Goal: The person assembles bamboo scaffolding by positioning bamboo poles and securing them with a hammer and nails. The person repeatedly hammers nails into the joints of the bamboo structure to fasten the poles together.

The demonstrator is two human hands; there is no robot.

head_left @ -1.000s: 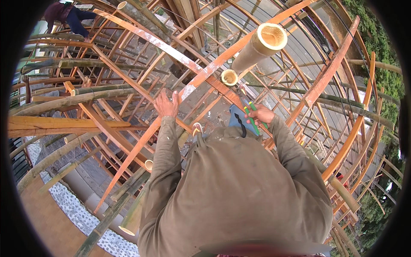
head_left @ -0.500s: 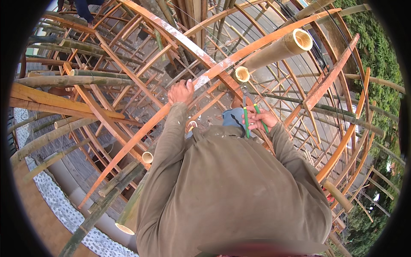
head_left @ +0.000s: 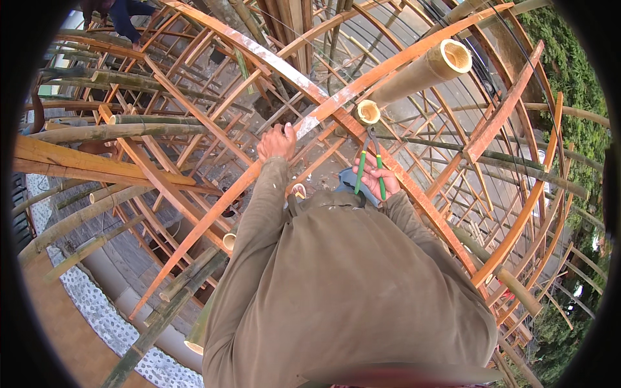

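Head view: the right hand (head_left: 381, 178) clasps green-handled pliers (head_left: 361, 169), spread apart, near a cut bamboo pole (head_left: 369, 112); the left hand (head_left: 277, 142) curls onto a wooden batten (head_left: 313, 120), fingertips hidden, its grip impossible to tell. The step seems to be positioning the pliers; the next move likely calls for squeezing. Whether they touch anything is unreadable

Beyond my matt brown cloth shirt (head_left: 362, 278), smooth green-plastic-handled metal pliers (head_left: 362, 161) and a long orange-brown, white-smeared wooden beam (head_left: 309, 125)
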